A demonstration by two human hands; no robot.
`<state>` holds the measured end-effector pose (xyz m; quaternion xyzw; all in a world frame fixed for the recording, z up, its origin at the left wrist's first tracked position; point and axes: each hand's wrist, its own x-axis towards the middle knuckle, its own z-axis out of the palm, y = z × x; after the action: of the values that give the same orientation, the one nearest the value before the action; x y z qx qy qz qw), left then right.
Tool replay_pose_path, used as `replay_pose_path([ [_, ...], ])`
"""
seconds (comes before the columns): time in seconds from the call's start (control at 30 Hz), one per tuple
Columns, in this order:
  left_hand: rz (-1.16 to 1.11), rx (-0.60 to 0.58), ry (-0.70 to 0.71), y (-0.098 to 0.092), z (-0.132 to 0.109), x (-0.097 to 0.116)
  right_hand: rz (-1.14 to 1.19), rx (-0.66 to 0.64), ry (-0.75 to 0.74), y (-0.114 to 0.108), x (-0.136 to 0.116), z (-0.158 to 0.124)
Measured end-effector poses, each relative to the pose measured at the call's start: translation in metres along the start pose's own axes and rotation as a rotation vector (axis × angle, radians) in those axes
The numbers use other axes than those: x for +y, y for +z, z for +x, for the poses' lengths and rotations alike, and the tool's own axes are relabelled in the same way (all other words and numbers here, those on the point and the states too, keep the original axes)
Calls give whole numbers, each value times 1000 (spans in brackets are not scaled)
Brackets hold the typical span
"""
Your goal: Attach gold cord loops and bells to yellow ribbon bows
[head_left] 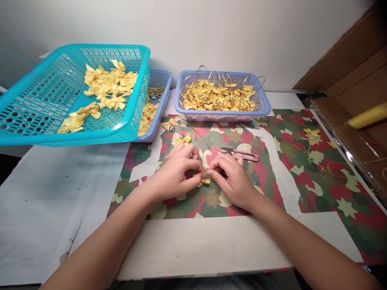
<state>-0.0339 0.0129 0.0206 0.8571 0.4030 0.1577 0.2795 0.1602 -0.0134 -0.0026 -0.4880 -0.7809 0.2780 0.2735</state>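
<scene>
Between my two hands, low over the patterned paper, is a small yellow ribbon bow (206, 181) with a silvery bell beside it. My left hand (183, 171) pinches the bow's left side between thumb and fingertips. Thumb and forefinger of my right hand (231, 177) are closed on a thin gold cord (207, 175) at the bow. Just beyond my left hand lie another bow with a bell (184, 138) and a bow (170, 124) with a loose gold cord (198, 132). Pink thread snips (243, 154) rest past my right fingers.
A turquoise basket (140, 88) of yellow bows sits tilted at the left, over a blue basket (165, 100) with bows and cords. Another blue basket (223, 117), full of corded bows, stands at the back. A cardboard box (338, 80) is at the right, near a loose bow (311, 132).
</scene>
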Motion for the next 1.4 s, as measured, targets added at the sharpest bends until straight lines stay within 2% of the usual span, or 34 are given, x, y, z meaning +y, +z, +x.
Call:
replay_pose_path([
  [0.63,-80,-21,-34,5,0,-1,21,23,-10,0,0,1],
  [0.9,-100,-18,-46,4,1,-1,-26,85,-90,0,-4,-3],
  [1.07,-105,-31,-54,3,1,-2,-103,168,-121,4,-4,-1],
  [1.4,-89,-41,-52,3,1,-3,-146,112,-97,3,0,-1],
])
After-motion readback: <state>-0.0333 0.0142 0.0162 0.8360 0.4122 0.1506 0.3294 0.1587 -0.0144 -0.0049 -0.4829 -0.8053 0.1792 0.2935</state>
